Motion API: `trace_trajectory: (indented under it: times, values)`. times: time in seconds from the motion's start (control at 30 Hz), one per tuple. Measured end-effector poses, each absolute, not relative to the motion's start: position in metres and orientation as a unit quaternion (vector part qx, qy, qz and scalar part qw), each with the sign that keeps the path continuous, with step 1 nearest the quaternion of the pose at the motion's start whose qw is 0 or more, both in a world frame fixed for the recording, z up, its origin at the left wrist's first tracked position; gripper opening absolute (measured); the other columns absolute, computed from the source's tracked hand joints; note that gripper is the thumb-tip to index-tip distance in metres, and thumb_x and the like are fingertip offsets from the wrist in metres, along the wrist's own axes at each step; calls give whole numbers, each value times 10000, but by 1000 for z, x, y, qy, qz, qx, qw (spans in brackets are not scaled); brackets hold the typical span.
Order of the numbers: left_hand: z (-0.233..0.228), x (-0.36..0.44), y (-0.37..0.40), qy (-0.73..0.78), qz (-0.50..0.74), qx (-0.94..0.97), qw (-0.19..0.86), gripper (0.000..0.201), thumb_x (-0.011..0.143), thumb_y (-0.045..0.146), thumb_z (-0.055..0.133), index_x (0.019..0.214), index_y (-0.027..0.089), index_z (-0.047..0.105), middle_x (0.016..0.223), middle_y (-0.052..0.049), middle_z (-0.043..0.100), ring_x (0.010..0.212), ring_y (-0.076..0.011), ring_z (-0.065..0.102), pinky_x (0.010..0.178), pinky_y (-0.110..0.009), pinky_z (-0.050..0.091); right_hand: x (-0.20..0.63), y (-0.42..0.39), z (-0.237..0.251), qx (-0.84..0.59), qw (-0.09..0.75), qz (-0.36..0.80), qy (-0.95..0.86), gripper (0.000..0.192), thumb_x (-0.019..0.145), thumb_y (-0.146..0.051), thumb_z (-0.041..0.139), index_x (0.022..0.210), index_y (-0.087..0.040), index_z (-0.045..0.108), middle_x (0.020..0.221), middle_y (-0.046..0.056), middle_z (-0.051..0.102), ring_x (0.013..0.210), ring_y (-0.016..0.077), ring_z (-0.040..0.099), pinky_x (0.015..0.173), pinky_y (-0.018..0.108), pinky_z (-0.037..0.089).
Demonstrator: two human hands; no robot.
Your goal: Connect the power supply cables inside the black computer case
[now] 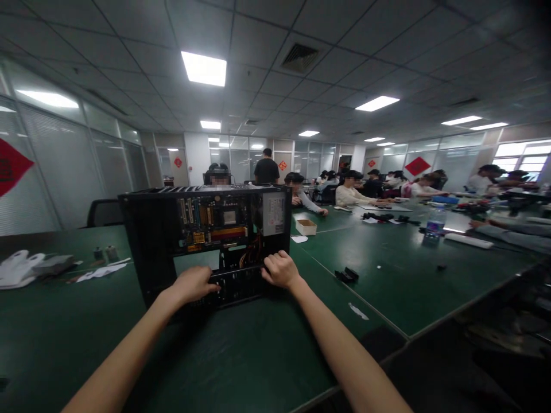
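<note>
An opened black computer case (148,241) stands on the green table in front of me, its inside facing me. A motherboard (205,217) with a pale square in its middle shows in the upper part. At the upper right is a power supply (274,213) with a white label, and coloured cables (249,252) hang below it. My left hand (193,285) is closed on the lower rail of the case. Farther right, my right hand (280,269) is clenched on the same rail, near the case's right side. Its fingertips are partly hidden.
Left of the case lie white plastic bags (19,268) and a paper sheet (103,269). To the right are a small open box (306,227), black plastic parts (346,275), a paper scrap (358,311) and a water bottle (434,222). Several people sit around the tables.
</note>
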State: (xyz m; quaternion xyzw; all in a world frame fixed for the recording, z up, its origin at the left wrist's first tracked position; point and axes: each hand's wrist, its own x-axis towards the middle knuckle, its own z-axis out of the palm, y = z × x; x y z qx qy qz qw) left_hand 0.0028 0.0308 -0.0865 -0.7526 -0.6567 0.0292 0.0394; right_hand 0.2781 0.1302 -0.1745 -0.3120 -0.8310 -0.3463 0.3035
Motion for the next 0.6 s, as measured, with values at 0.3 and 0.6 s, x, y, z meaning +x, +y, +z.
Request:
trace_trajectory:
  times: [0.3, 0.6]
  values:
    - [-90, 2, 29, -664, 26, -747, 42, 425, 835, 493, 565, 1035, 143, 701, 1075, -185, 709, 953, -325, 676, 721, -352, 497, 274, 119, -174, -337, 341, -317, -818, 248, 931, -330, 496, 775, -161, 588, 745, 56, 616, 720, 188, 511, 793, 348, 301]
    - [-94, 1, 33, -654, 13, -755, 51, 440, 825, 506, 570, 1045, 156, 720, 1038, -187, 719, 942, -359, 682, 727, -390, 508, 261, 86, -149, -398, 296, -231, -837, 385, 1019, -399, 400, 864, -148, 647, 869, 91, 679, 839, 198, 596, 869, 346, 362]
